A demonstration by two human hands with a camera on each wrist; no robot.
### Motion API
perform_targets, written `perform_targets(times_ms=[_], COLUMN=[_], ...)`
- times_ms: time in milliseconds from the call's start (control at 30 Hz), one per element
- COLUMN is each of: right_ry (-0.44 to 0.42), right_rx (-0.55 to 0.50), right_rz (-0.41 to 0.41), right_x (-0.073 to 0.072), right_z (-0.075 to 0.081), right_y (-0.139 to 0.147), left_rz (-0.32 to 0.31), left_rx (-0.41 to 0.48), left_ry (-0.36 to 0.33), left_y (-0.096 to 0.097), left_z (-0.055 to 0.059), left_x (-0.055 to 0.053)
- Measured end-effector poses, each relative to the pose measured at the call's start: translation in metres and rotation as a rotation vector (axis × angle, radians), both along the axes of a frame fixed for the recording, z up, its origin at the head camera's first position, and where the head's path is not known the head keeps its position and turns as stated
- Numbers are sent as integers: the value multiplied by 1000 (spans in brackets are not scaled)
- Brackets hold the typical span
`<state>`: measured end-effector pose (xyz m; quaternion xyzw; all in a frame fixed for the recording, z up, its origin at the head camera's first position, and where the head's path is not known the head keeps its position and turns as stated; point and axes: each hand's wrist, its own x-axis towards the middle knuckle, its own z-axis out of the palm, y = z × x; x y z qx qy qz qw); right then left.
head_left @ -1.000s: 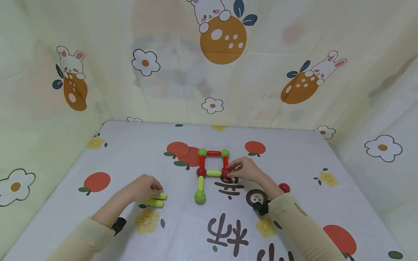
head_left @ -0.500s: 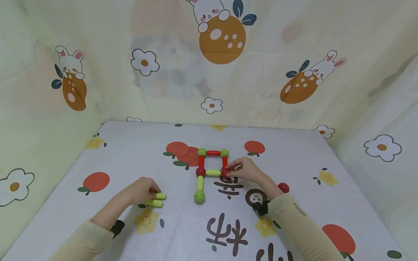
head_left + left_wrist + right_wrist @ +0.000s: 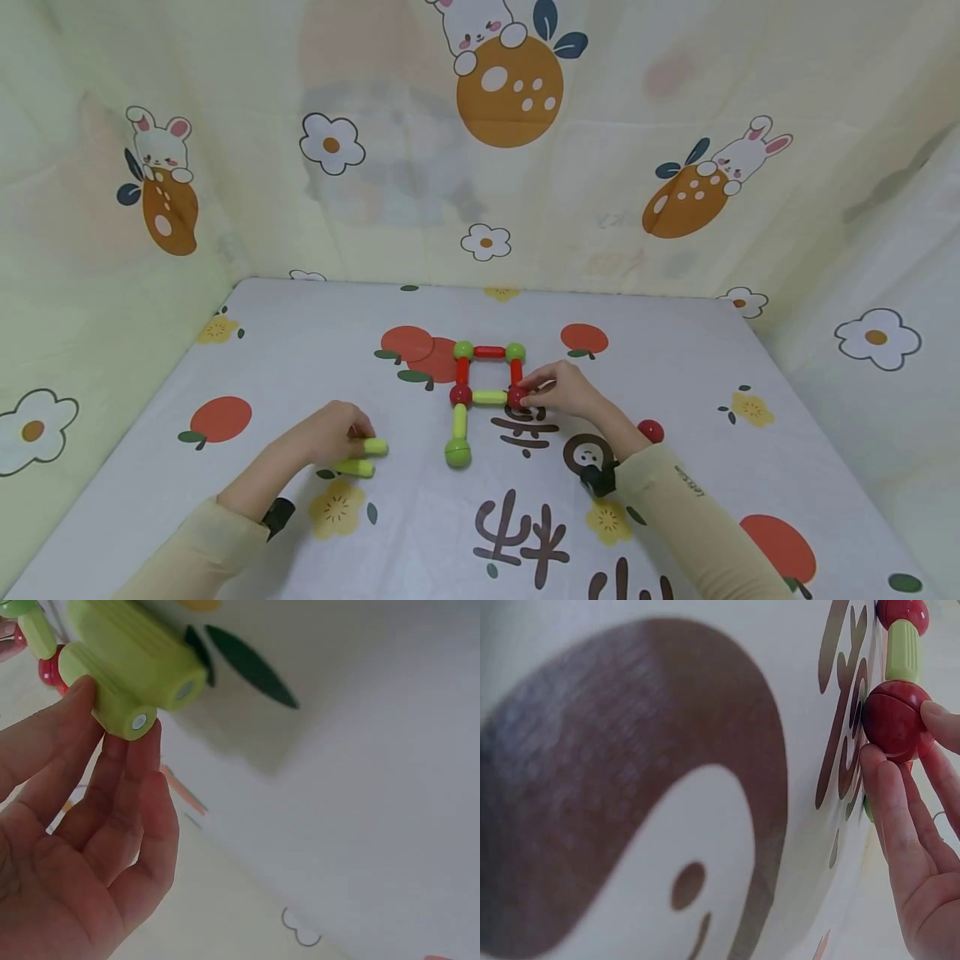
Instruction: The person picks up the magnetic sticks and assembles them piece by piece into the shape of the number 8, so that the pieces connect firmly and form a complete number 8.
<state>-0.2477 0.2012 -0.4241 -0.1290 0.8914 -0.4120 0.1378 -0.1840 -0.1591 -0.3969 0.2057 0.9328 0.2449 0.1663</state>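
Observation:
My left hand (image 3: 337,433) pinches a yellow-green magnetic rod (image 3: 112,709) between thumb and fingers; its end sticks out to the right. Another yellow-green rod (image 3: 356,468) lies just below, on the cloth. At the middle of the table is a flat frame of rods and balls: green balls (image 3: 463,350) at the far corners, a red ball (image 3: 461,396) at the near left corner, red and yellow-green rods between. A yellow-green rod (image 3: 460,422) runs from that corner to a green ball (image 3: 457,452). My right hand (image 3: 567,390) holds the near right red ball (image 3: 895,724).
A loose red ball (image 3: 651,431) lies beside my right forearm. The table is covered by a white cloth (image 3: 420,533) printed with fruit, flowers and brown characters. Patterned curtains (image 3: 405,200) hang behind and at both sides.
The pinched yellow-green rod has shifted slightly right and up with my left hand, away from the rod below it. My right hand stays at the red ball.

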Motion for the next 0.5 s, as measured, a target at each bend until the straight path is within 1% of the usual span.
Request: perform_targets(times_ms=[167, 233, 400, 500], right_ry=[-5, -8, -27, -27], right_rx=[14, 20, 21, 18], right_rz=[-6, -3, -4, -4], right_x=[-1, -1, -1, 0], right_z=[0, 1, 1, 1], right_y=[0, 0, 1, 2], left_rz=[-47, -58, -58, -76], left_rx=[12, 13, 19, 28], left_ry=[54, 64, 56, 64], left_y=[7, 10, 22, 31], left_z=[5, 5, 8, 11], left_x=[-5, -7, -12, -15])
